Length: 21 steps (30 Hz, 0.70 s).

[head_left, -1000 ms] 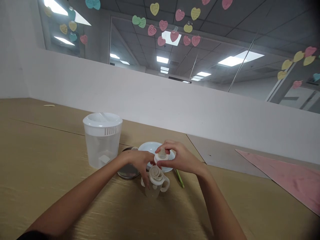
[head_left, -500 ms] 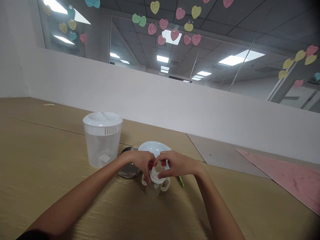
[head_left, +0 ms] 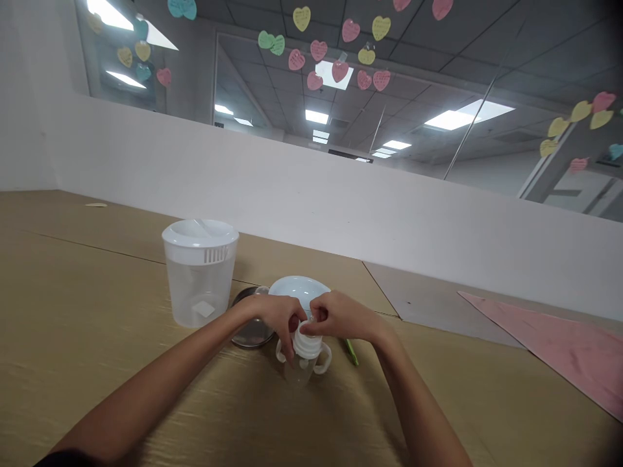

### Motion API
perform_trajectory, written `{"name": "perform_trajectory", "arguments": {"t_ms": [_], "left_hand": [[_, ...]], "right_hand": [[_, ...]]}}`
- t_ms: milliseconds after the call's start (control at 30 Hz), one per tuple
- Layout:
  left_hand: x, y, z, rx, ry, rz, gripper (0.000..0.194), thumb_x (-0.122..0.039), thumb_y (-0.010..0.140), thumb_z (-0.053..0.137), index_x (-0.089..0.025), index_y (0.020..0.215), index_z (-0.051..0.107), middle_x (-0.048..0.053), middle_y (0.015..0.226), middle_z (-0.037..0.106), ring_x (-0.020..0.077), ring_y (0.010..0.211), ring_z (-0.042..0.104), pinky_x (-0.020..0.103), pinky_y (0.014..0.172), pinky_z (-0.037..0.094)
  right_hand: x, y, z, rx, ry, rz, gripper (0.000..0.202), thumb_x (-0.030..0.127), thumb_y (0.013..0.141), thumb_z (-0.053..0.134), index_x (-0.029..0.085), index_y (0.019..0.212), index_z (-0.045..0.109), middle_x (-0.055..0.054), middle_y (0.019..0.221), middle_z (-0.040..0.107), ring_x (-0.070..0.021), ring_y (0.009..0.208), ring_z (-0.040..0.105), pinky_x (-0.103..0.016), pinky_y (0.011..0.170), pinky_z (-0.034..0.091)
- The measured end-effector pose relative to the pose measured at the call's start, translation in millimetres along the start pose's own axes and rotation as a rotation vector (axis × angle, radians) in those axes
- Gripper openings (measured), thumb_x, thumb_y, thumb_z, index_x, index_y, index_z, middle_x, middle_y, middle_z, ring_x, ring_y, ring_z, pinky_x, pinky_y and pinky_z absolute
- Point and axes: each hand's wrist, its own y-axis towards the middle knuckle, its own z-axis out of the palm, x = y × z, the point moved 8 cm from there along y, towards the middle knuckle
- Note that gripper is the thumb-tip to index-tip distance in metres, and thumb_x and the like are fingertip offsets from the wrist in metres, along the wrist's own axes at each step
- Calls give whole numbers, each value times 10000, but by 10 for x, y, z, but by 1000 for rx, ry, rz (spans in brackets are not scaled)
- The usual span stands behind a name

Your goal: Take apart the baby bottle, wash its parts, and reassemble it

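A clear baby bottle [head_left: 300,373] with a white ringed collar [head_left: 308,344] and two side handles stands on the table in front of me. My left hand [head_left: 285,319] is closed around the left side of its neck, with the thumb down along the collar. Above the collar, my right hand [head_left: 335,316] is pinched with curled fingers at the bottle's top, the thumb reaching over the rim. The clear nipple there is mostly hidden by the fingers. Just behind my hands lies a pale blue-white bowl [head_left: 299,285].
A lidded translucent bucket [head_left: 200,279] stands to the left, near a round metal lid or dish [head_left: 253,334]. Right of the bottle lies a green slim item [head_left: 351,352]. A pink sheet [head_left: 559,344] lies at the far right, and a low white wall [head_left: 292,188] with glass above bounds the table.
My right hand has curled its fingers in tighter and shifted slightly right at the bottle's top; the nipple shows less. My left hand keeps its hold on the neck.
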Motion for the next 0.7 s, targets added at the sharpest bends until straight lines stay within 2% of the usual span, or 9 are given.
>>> {"name": "perform_trajectory", "arguments": {"t_ms": [133, 300, 400, 533, 600, 700], "left_hand": [[-10, 1, 20, 23, -37, 15, 333, -350, 441, 768, -158, 627, 570, -55, 582, 508, 90, 532, 426, 205, 480, 268], [-10, -11, 25, 28, -54, 12, 319, -347, 442, 766, -171, 654, 605, -58, 610, 549, 97, 559, 447, 201, 495, 276], [17, -13, 19, 19, -63, -14, 311, -350, 436, 768, -170, 616, 589, -61, 556, 506, 89, 525, 410, 205, 476, 247], [6, -1, 27, 26, -70, 29, 320, -356, 434, 768, -171, 598, 565, -65, 538, 466, 80, 499, 375, 210, 472, 238], [0, 9, 26, 21, -57, 47, 336, -375, 435, 765, -171, 606, 561, -65, 538, 458, 83, 500, 380, 212, 475, 247], [2, 19, 1, -13, -1, 33, 366, -398, 424, 766, -169, 592, 535, -58, 554, 476, 98, 523, 418, 214, 486, 270]], "right_hand": [[52, 29, 6, -65, -144, 44, 460, 405, 743, 506, 170, 438, 255, 54, 453, 192, -62, 438, 133, -249, 401, 94], [25, 11, 7, 7, -164, 122, 578, 643, 707, 464, 174, 453, 241, 46, 464, 198, -66, 451, 145, -261, 421, 99], [8, -45, -76, -9, -183, 156, 583, 676, 688, 473, 172, 456, 295, 45, 463, 238, -67, 450, 170, -263, 426, 111], [76, -109, -203, -76, -158, 127, 452, 604, 686, 551, 180, 545, 476, 38, 505, 447, -72, 461, 328, -233, 424, 184], [159, -120, -236, -94, -110, 51, 318, 506, 693, 602, 192, 662, 561, 29, 599, 541, -82, 515, 415, -215, 452, 246], [288, -128, -240, -86, -48, -94, 138, 313, 709, 619, 206, 796, 623, 16, 712, 591, -97, 615, 490, -207, 531, 326]]}}
